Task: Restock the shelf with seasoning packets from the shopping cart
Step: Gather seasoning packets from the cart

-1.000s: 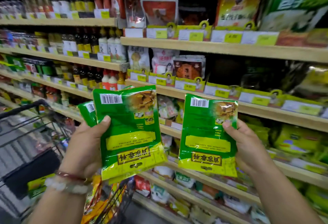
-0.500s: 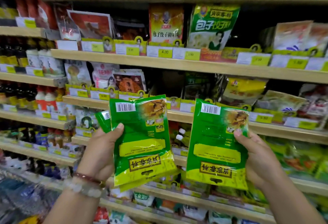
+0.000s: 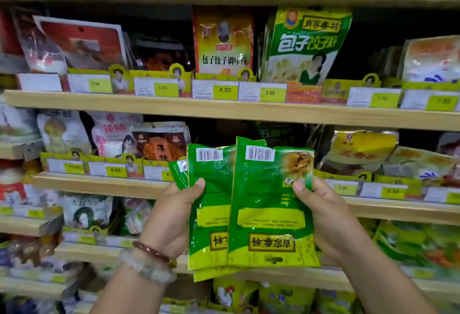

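Observation:
My left hand (image 3: pixel 171 216) grips a small stack of green seasoning packets (image 3: pixel 211 204), held upside down with their barcodes at the top. In my right hand (image 3: pixel 323 216) is one more green packet (image 3: pixel 268 204) of the same kind, pinched under the thumb. This packet overlaps the front of the left stack. Both hands are raised in front of the wooden shelf (image 3: pixel 224 112) at its middle tiers. The shopping cart is out of view.
Wooden shelves with yellow price tags (image 3: pixel 225 90) fill the view. Upright packets stand on them: a green dumpling seasoning bag (image 3: pixel 306 45), an orange-red one (image 3: pixel 222 40), a yellow five-spice bag (image 3: pixel 361 149). A dark gap (image 3: pixel 236 132) lies behind the held packets.
The view has swung right and up, and the cart has left the frame. My two hands have come together, so the right packet now overlaps the left stack.

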